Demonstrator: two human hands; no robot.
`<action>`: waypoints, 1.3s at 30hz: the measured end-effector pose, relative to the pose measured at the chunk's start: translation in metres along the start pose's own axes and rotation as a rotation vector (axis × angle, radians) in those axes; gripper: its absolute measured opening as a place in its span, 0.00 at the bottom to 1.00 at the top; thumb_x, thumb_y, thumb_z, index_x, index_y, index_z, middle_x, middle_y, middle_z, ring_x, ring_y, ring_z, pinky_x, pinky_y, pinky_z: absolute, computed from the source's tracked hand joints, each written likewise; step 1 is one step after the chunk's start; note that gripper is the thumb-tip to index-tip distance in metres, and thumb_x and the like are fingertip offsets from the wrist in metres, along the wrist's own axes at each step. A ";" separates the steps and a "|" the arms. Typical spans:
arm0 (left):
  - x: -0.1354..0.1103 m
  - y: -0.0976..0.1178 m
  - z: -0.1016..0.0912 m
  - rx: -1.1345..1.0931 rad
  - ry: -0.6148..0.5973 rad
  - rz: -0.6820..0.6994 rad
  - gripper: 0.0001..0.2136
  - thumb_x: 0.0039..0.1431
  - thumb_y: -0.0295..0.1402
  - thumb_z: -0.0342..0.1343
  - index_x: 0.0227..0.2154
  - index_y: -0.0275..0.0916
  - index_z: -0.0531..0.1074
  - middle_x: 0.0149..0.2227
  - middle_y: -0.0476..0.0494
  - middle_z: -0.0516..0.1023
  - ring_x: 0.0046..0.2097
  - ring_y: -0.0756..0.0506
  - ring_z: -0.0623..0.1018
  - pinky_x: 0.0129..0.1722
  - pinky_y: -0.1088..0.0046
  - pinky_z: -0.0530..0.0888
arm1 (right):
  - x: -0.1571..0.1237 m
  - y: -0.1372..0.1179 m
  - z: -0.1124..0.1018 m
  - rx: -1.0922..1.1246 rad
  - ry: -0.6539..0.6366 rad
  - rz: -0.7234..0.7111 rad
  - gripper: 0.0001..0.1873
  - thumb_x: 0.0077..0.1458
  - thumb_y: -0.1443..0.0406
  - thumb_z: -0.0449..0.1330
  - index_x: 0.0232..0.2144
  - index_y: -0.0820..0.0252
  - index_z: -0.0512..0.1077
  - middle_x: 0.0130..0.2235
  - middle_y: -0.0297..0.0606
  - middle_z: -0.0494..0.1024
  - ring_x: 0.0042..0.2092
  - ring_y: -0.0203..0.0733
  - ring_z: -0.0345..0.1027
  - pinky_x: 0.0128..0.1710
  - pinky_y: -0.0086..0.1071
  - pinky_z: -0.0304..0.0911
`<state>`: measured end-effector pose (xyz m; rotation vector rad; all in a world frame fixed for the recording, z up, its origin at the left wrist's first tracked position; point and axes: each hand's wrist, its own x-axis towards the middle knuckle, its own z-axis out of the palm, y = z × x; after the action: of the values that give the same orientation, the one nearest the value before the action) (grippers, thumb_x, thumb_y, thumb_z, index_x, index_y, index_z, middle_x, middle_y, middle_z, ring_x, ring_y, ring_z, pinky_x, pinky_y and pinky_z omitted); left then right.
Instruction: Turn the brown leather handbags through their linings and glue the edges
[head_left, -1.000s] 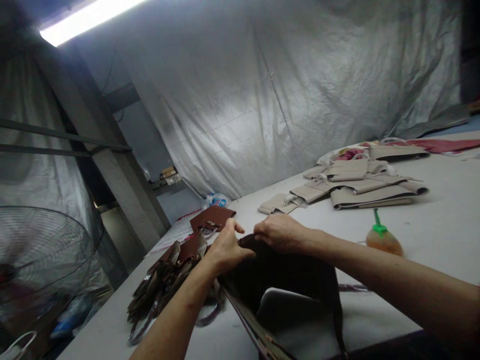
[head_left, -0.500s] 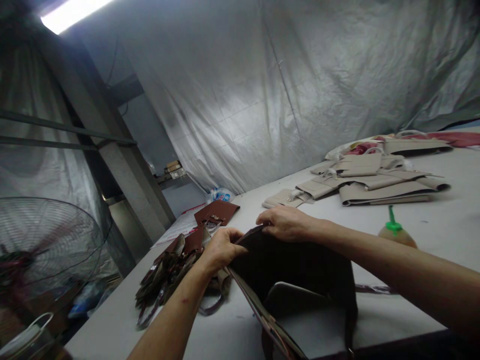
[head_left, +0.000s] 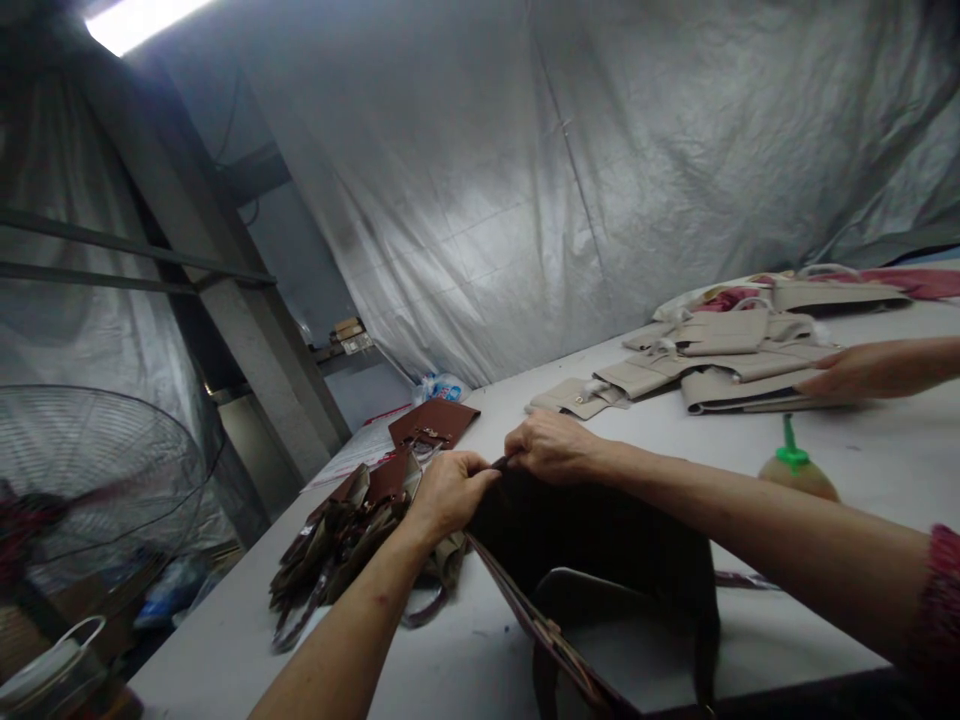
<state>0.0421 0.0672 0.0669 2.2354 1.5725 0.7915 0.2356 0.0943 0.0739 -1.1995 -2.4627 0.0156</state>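
A dark brown bag stands in front of me on the white table, its wide mouth turned towards me. My left hand pinches the bag's upper edge at the far left corner. Close beside it, my right hand grips the same edge with curled fingers. The fingertips of both hands are partly hidden by the bag's edge. Inside the bag's opening, a pale-rimmed flap shows. A dark strap hangs at the bag's right side.
Brown bag parts lie in a heap left of my hands, a brown panel behind them. Beige bag pieces are spread at the back right, where another person's hand reaches in. A green-capped bottle stands nearer. A fan is left.
My two hands have come closer together along the bag's edge, the right one shifting slightly left. Another person's hand has come in from the right and reached the beige pieces.
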 end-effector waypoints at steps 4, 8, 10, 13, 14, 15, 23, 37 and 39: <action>0.001 0.006 -0.001 0.161 0.049 0.047 0.10 0.52 0.37 0.56 0.23 0.39 0.79 0.22 0.49 0.74 0.28 0.48 0.72 0.28 0.75 0.61 | -0.004 -0.002 -0.005 0.095 -0.052 -0.126 0.15 0.56 0.62 0.54 0.39 0.56 0.79 0.33 0.39 0.81 0.33 0.39 0.71 0.29 0.28 0.54; 0.002 0.010 0.000 0.198 0.037 0.047 0.09 0.51 0.36 0.56 0.24 0.39 0.80 0.22 0.49 0.75 0.29 0.47 0.73 0.29 0.74 0.62 | -0.003 -0.005 0.001 -0.035 -0.008 -0.172 0.15 0.54 0.66 0.53 0.37 0.55 0.80 0.31 0.40 0.81 0.32 0.41 0.71 0.28 0.30 0.50; 0.003 0.010 0.001 0.212 0.031 0.050 0.09 0.52 0.36 0.56 0.24 0.39 0.79 0.22 0.48 0.75 0.29 0.47 0.73 0.29 0.74 0.62 | -0.001 -0.007 0.005 -0.090 0.010 -0.169 0.15 0.53 0.67 0.53 0.35 0.56 0.80 0.31 0.41 0.81 0.32 0.42 0.71 0.27 0.31 0.49; 0.005 0.008 0.000 0.199 -0.010 0.061 0.10 0.53 0.37 0.55 0.25 0.38 0.79 0.23 0.48 0.75 0.29 0.47 0.73 0.29 0.75 0.61 | 0.000 -0.007 0.001 -0.059 -0.036 -0.142 0.15 0.54 0.67 0.53 0.35 0.58 0.79 0.31 0.43 0.80 0.33 0.42 0.71 0.28 0.30 0.51; 0.004 0.007 0.000 0.197 -0.022 0.065 0.11 0.53 0.37 0.55 0.26 0.38 0.79 0.24 0.48 0.75 0.30 0.48 0.73 0.29 0.75 0.61 | -0.001 -0.005 -0.003 -0.040 -0.064 -0.140 0.15 0.57 0.65 0.52 0.35 0.59 0.79 0.31 0.43 0.80 0.32 0.41 0.70 0.28 0.30 0.52; 0.004 0.007 -0.001 0.204 -0.025 0.068 0.11 0.53 0.38 0.55 0.26 0.38 0.79 0.24 0.48 0.75 0.30 0.48 0.73 0.29 0.75 0.61 | -0.003 -0.003 -0.008 -0.020 -0.092 -0.138 0.17 0.59 0.63 0.50 0.35 0.60 0.79 0.30 0.43 0.80 0.31 0.40 0.70 0.28 0.29 0.53; 0.005 0.011 -0.001 0.299 0.000 0.051 0.10 0.54 0.39 0.56 0.28 0.38 0.78 0.25 0.48 0.77 0.30 0.47 0.73 0.29 0.75 0.63 | -0.024 0.014 -0.033 -0.007 -0.169 -0.035 0.22 0.59 0.53 0.52 0.42 0.60 0.78 0.34 0.44 0.80 0.34 0.46 0.72 0.29 0.30 0.56; 0.028 0.019 0.005 0.553 -0.053 0.243 0.11 0.57 0.35 0.53 0.32 0.41 0.82 0.32 0.40 0.83 0.37 0.42 0.79 0.37 0.69 0.69 | -0.014 0.009 -0.005 -0.207 -0.080 -0.037 0.17 0.59 0.60 0.50 0.38 0.60 0.77 0.34 0.49 0.80 0.35 0.51 0.74 0.29 0.33 0.56; 0.029 0.011 0.001 0.513 -0.035 0.198 0.11 0.57 0.35 0.54 0.30 0.40 0.81 0.31 0.41 0.82 0.36 0.42 0.79 0.38 0.68 0.70 | -0.030 0.021 -0.013 -0.153 -0.140 0.008 0.18 0.59 0.56 0.52 0.39 0.60 0.77 0.33 0.47 0.79 0.34 0.49 0.72 0.28 0.33 0.54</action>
<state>0.0583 0.0900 0.0799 2.7787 1.7039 0.4189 0.2732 0.0827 0.0718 -1.3122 -2.6207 -0.0917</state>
